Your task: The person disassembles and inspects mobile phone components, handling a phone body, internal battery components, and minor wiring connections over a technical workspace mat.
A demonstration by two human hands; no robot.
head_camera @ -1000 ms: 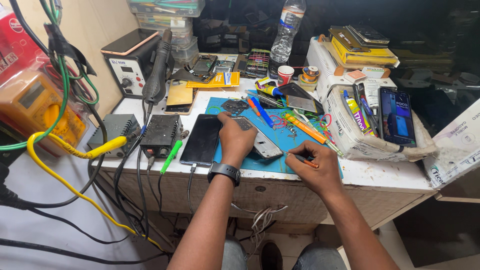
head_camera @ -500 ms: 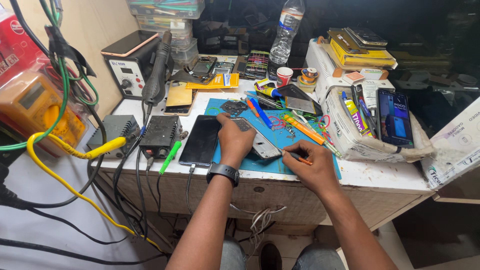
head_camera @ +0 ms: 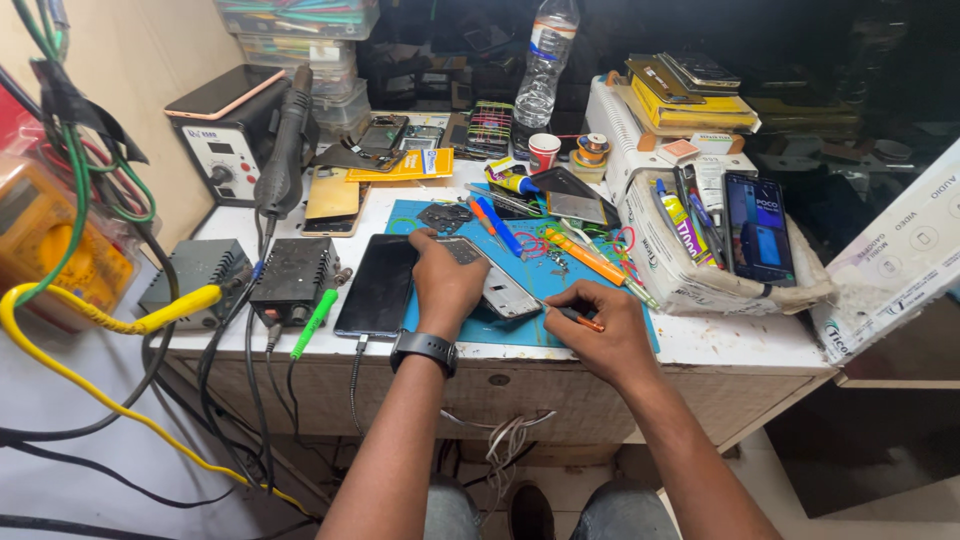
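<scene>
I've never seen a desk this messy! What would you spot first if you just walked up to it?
First, the two hands in the middle: the left hand presses down an opened phone on the blue mat, while the right hand holds an orange-handled tool at its edge. Next, the thick yellow cable looping at the far left, and the clear water bottle standing at the back.

Dark, unlit rectangular phone screen (head_camera: 380, 285) lying flat at the left edge of the blue mat. Lit blue phone screen (head_camera: 757, 227) propped in the white box at right. Clear plastic bottle's white-and-blue label (head_camera: 543, 45) at rear centre. White printed cardboard carton (head_camera: 895, 265) tilted at far right. Yellow flat packets (head_camera: 690, 105) stacked on the desk, rear right.
</scene>
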